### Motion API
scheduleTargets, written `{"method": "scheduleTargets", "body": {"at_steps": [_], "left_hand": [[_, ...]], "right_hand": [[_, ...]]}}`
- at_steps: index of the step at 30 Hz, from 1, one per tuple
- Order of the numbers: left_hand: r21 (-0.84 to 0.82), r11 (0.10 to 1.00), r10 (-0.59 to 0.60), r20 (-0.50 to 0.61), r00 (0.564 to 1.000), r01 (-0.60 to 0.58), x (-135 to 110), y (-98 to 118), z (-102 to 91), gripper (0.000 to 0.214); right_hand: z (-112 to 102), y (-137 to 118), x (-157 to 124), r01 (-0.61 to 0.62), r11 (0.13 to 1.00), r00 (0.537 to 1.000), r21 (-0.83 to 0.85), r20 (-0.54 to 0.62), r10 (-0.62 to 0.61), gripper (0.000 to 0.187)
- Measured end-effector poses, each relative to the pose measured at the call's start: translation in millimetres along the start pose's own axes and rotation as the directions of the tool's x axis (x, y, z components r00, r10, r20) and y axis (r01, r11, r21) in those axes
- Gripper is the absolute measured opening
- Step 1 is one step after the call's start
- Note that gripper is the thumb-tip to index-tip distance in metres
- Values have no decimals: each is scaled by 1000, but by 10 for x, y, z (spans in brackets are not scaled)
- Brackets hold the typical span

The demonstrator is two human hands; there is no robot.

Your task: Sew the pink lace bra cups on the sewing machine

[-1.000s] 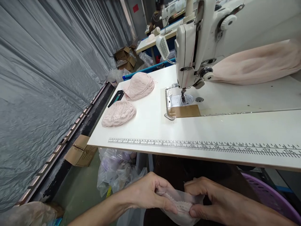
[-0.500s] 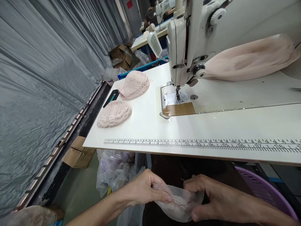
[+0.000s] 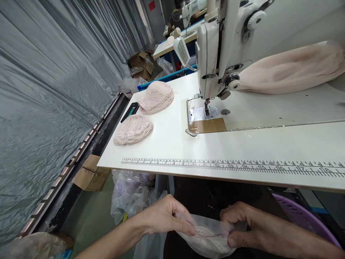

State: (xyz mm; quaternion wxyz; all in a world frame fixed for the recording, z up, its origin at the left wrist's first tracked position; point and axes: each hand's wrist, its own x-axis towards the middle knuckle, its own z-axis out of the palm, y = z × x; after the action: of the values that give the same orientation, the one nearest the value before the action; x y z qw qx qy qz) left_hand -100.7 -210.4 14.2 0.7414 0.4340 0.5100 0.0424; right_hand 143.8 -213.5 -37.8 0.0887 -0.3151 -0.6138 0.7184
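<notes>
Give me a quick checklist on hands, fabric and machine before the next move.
1. Left hand gripping the sheer piece: ok, thumb and fingers pinch its left side.
2. Right hand gripping too: ok, it holds the right side.
3. Sheer piece away from the sewing machine: ok, held in front of the table, below its edge.
4. Presser foot raised: cannot tell, too small.
5. Both lace stacks on the table: ok, left of the machine.
6. Reddish line on the piece being a stitch: cannot tell.
</notes>
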Motion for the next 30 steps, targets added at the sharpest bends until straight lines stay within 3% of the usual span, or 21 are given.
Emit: {"method": "scheduleTargets", "body": {"at_steps": [7,14,24,30], "left_hand": [[-13,999,30,29,999,-29,31,-35,5,20],[42,999,-8,-44,999,10,34,-46,29,26],[43,999,-8,-11,1000,8,48,-60,4,26],[124,992,-3,-17,1000,5,25,-44,16,23]], "right_hand": [[5,6,4,24,1000,1000,20,14,-24,19],[75,21,143,85,994,996,62,33,-88,30],[17,26,60,50,998,998,44,22,-51,21],[55,-11,62,47,999,999,9,2,-47,13]]}}
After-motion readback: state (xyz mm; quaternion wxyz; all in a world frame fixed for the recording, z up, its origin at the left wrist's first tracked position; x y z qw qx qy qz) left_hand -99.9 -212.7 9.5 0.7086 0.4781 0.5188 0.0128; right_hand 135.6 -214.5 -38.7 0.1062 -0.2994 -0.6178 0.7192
